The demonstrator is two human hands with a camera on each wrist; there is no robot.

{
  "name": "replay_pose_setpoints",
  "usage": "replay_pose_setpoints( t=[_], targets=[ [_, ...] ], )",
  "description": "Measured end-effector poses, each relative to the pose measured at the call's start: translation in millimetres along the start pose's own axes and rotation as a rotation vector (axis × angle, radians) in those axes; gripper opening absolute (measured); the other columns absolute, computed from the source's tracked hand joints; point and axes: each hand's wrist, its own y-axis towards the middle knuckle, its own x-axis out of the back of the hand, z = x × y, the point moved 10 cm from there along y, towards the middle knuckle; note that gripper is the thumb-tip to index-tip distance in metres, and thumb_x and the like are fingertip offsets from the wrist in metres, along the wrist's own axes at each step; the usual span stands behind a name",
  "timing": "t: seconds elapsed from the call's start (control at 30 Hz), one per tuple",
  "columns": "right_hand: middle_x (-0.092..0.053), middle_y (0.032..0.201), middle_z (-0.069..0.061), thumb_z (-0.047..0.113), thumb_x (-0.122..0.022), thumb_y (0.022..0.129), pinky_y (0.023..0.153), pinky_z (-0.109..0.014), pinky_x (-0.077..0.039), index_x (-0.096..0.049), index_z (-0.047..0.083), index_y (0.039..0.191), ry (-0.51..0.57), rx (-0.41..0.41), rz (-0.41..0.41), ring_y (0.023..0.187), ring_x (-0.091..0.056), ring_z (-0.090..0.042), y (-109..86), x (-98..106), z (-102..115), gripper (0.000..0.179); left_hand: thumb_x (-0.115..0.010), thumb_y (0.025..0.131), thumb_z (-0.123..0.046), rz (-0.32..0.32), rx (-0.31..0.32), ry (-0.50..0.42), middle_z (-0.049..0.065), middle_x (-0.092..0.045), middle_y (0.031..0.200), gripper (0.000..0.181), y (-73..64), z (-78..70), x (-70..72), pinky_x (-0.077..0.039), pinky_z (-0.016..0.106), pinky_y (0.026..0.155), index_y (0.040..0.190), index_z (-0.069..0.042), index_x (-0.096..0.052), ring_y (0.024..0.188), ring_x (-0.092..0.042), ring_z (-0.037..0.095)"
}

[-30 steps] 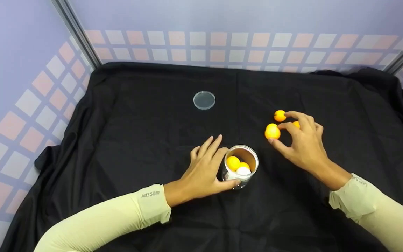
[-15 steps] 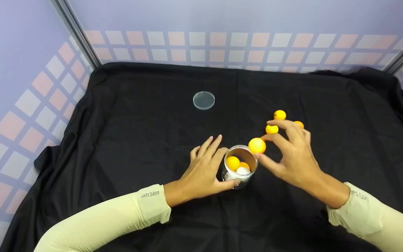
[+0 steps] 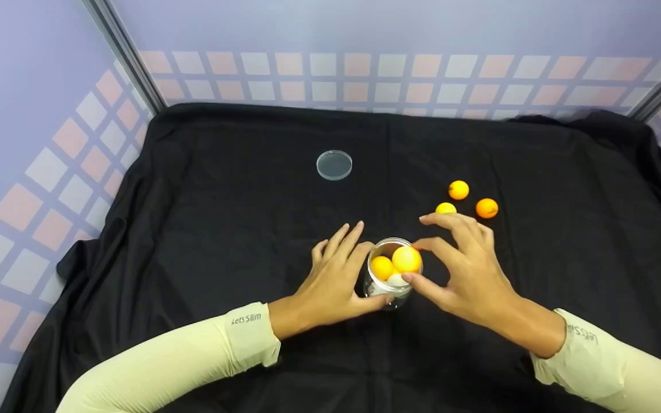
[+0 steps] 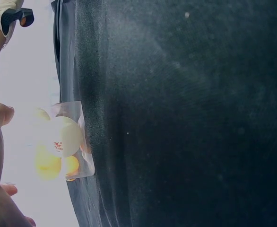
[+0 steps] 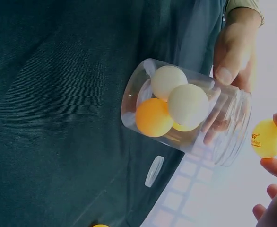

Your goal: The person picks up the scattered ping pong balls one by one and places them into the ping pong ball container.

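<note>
My left hand (image 3: 330,284) grips a clear plastic jar (image 3: 395,299) near its open top, thumb on the near side and forefinger round the far side. Inside, the right wrist view shows white ping-pong balls (image 5: 188,104) and orange ones (image 5: 154,117) piled at the bottom. Between thumb and forefinger, my right hand (image 3: 471,275) pinches an orange ping-pong ball (image 3: 407,260). That ball is right at the jar's mouth, just outside the rim in the right wrist view, with printed lettering on it.
Three more orange balls, the far one (image 3: 458,190), the right one (image 3: 486,208) and a partly covered one (image 3: 446,208), lie beyond my right hand. A round clear lid (image 3: 334,165) lies farther back on the black cloth (image 3: 238,189). Patterned panels (image 3: 359,34) stand behind the table.
My right hand has carried the pinched orange ball leftward and toward me, from beside the loose balls to over the jar's mouth. The left hand and jar have stayed put.
</note>
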Motion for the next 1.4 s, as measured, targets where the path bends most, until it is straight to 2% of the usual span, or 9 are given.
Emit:
replay_pose_setpoints(
  t=[0.53,1.4],
  targets=[
    [-0.059,0.138,-0.010,0.038,-0.082,0.079,0.099,-0.062,-0.031,-0.073,0.014,0.104,0.006,-0.054,0.026,0.129,-0.048,-0.034,-2.6,-5,-10,0.036,-0.070,0.080,-0.069,-0.009,-0.008,0.017,0.013,-0.038,0.163,0.077,-0.6,-1.1,0.6,-0.036,0.061,0.103,0.134,-0.016,-0.054,0.151,-0.032,0.037],
    [-0.059,0.137,-0.010,0.039,-0.081,0.081,0.097,-0.063,-0.031,-0.073,0.013,0.104,0.021,-0.052,0.007,0.129,-0.050,-0.034,-2.3,-3,-13,0.035,-0.070,0.081,-0.067,-0.001,-0.009,0.013,0.013,-0.037,0.163,0.075,-0.3,-1.5,0.5,-0.036,0.061,0.103,0.134,-0.017,-0.054,0.151,-0.032,0.038]
  ],
)
